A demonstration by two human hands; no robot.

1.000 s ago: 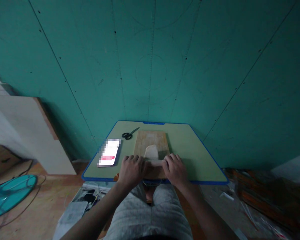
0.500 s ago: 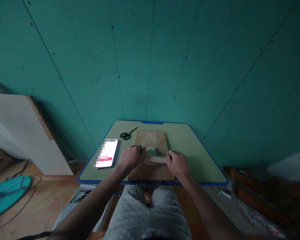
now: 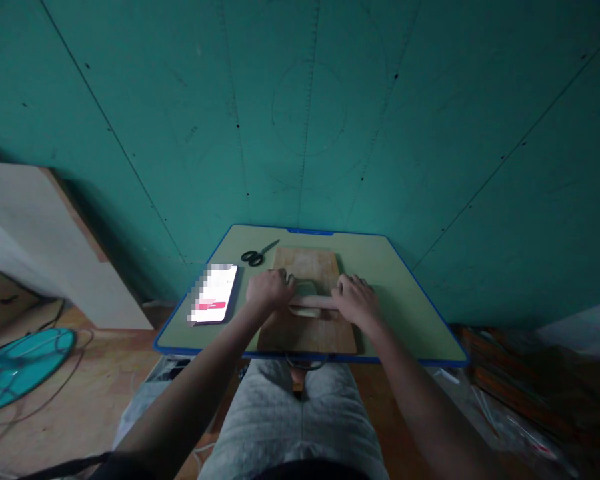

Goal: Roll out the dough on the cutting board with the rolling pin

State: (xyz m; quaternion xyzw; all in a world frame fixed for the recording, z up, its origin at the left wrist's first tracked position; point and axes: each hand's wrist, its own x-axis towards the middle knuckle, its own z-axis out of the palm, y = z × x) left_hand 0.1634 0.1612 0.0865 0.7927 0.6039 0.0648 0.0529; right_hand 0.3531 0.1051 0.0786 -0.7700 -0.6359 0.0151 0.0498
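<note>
A pale rolling pin (image 3: 316, 302) lies crosswise over a flat, whitish piece of dough (image 3: 306, 289), part of which shows on both sides of the pin. Beneath them is a wooden cutting board (image 3: 305, 339). My left hand (image 3: 270, 290) is closed round the pin's left end, and my right hand (image 3: 356, 298) is closed round its right end. Both hands cover the ends of the pin. Black-handled scissors (image 3: 259, 255) rest beyond my left hand, and a phone with a lit screen (image 3: 217, 295) lies to its left.
The pale green table (image 3: 405, 320) has a blue rim and stands against a green wall (image 3: 300, 133). A white panel (image 3: 55, 233) leans at the left. Near it is a turquoise round object (image 3: 27, 367) on the floor. Clutter (image 3: 520, 393) lies at the right.
My hands have pushed the rolling pin slightly away from me over the dough, both still gripping it. The whole view has shifted a little as my head tilted.
</note>
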